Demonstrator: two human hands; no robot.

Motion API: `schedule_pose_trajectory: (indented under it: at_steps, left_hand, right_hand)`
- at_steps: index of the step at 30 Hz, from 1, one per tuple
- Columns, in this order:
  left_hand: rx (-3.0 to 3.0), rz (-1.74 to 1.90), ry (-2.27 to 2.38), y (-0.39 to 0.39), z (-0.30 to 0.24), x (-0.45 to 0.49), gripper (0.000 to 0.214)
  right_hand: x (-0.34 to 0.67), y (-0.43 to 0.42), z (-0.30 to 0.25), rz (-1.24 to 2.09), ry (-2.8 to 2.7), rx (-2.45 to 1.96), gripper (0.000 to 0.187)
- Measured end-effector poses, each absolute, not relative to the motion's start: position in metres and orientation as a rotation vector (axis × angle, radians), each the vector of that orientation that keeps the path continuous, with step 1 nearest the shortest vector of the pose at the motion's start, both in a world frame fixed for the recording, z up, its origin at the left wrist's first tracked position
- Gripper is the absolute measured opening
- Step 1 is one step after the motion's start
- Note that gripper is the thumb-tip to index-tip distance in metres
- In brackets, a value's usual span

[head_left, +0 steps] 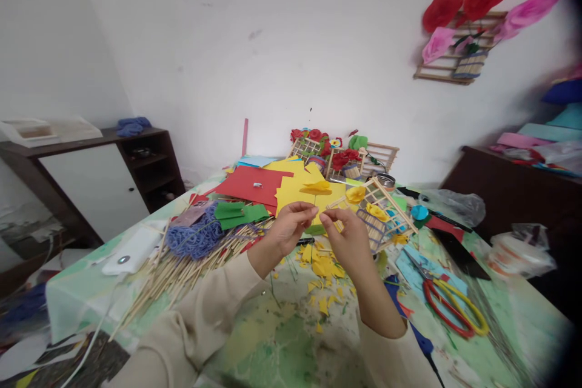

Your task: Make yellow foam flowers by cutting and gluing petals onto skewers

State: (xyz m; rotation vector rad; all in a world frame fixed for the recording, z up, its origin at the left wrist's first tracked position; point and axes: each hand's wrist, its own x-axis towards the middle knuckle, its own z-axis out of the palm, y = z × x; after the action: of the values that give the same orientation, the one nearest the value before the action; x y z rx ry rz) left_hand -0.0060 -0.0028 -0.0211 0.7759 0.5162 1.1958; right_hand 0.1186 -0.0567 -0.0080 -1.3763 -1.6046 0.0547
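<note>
A yellow paper flower stands upright on a thin dark stem, pinched between the thumb and fingers of my left hand. Just to its right, my right hand is closed in a pinch close to the stem; anything between its fingertips is too small to make out. A green leaf-like piece shows below the fingertips. Under the hands lie yellow paper scraps. Right of my right hand, a small wooden lattice carries yellow and blue paper flowers.
Red paper and yellow paper lie behind the hands. At left are blue-purple yarn, green paper strips, thin wooden sticks and a white device. Scissors and thin wires lie at right.
</note>
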Motion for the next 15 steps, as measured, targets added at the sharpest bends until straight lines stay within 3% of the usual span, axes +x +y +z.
schedule_pose_trajectory:
  at_steps: [9,15]
  left_hand:
    - [0.790,1.169,0.511,-0.0056,-0.0232,-0.0034,0.025]
    - [0.762,1.109,0.509,-0.0128,-0.0210,-0.0027,0.023]
  right_hand:
    - [0.1150,-0.0531,-0.0113,0.157,-1.517,-1.358,0.026]
    - [0.1120,-0.0486,-0.0139,0.610,-1.255,-1.148,0.025]
